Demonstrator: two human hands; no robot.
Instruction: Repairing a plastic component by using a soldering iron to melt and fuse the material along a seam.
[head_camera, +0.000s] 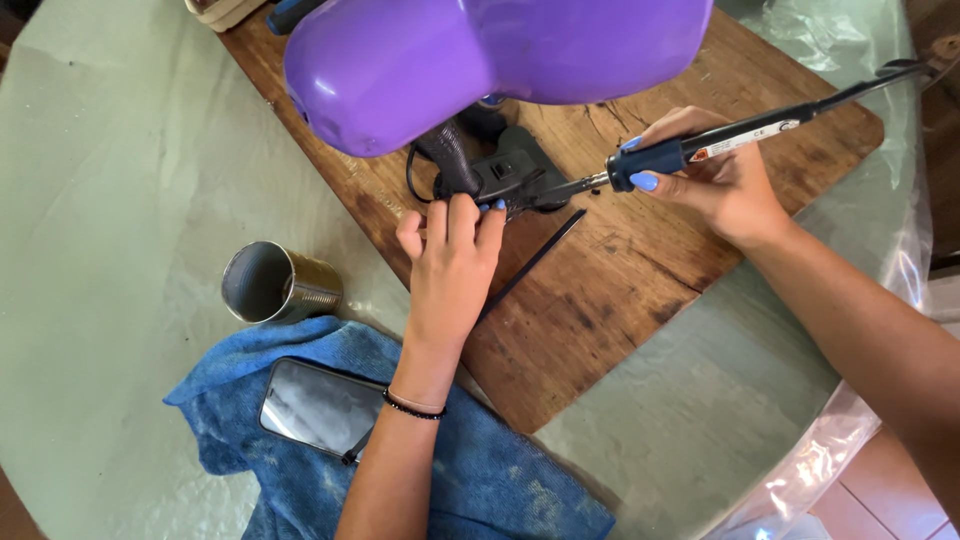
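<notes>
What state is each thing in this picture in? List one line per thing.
Purple plastic body: resting over the wooden board.
Black plastic part: pressed by left hand.
Blue-handled soldering iron: gripped by right hand, tip on part.
Metal tin can: lying sideways.
Phone: screen dark.

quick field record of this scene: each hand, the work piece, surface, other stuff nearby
left hand: left hand presses fingertips on the black plastic part
right hand: right hand grips a soldering iron, tip at the part
work piece: black part attached under a purple plastic body
surface: wooden board on a green covered table
nearby: black cable tie, tin can, phone on blue towel
</notes>
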